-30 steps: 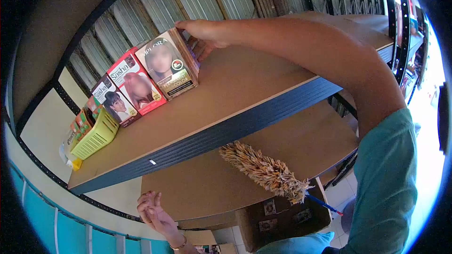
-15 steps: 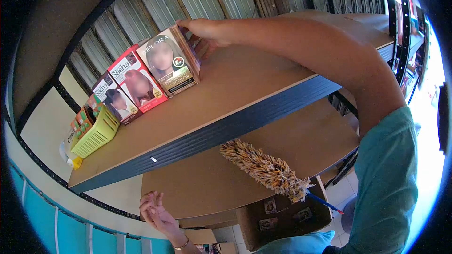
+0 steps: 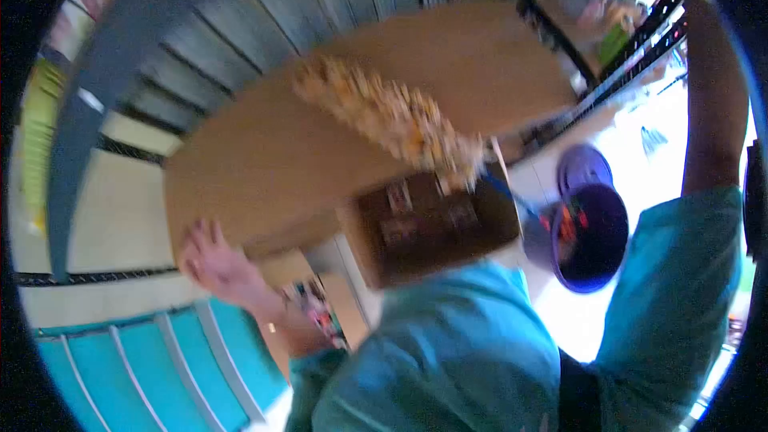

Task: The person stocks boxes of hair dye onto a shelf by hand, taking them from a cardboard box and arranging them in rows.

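Observation:
My left hand (image 3: 214,262) is at the left front edge of the brown shelf (image 3: 256,168), fingers spread and holding nothing, a little blurred. My right arm reaches up along the right side of the view, and its hand lies outside the frame. A fluffy tan and brown duster (image 3: 392,120) rests across the shelf, its blue handle (image 3: 512,194) sticking out over the front edge. Below the duster, an open cardboard box (image 3: 432,224) shows a dark inside with a few pale labels.
A purple bin (image 3: 590,238) stands on the floor at the right. Another open carton (image 3: 344,304) with small colourful items is beside my left forearm. The upper shelf's dark edge (image 3: 80,128) and a yellow-green basket (image 3: 40,132) are at the far left.
The view has swung down to the lower shelf, blurring the picture. The hair-colour boxes are out of view. My right hand has left them and the frame; my left hand is now at the shelf edge.

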The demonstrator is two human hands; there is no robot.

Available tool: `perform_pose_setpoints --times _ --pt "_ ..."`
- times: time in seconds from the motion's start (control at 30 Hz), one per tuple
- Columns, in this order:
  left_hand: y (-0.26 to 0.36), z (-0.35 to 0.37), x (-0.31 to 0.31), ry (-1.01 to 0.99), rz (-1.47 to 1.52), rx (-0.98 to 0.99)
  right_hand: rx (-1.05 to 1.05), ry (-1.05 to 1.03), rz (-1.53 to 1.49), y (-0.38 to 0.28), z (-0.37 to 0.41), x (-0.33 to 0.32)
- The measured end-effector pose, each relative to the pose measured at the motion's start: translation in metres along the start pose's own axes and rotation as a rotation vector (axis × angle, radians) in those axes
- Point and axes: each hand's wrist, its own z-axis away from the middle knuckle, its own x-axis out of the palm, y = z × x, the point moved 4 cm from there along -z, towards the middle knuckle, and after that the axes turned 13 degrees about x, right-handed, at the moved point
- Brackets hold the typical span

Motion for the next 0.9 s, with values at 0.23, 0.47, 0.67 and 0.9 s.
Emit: perform_pose_setpoints --times 0.23,0.47,0.67,0.9 --pt "-0.021 0.099 -0.016 -0.088 0.093 -0.263 0.298 -0.256 0.177 0.149 0.14 0.068" --pt "-0.003 0.154 -0.065 -0.018 -0.068 -0.531 0.555 -0.829 1.01 0.449 0.246 0.2" --pt "0.03 0.175 -0.099 0.06 -0.29 -0.567 0.64 -0.369 1.104 0.618 0.228 0.169" --pt "0.048 0.184 -0.118 -0.04 -0.647 -0.692 0.858 -0.479 1.163 0.684 0.25 0.141"
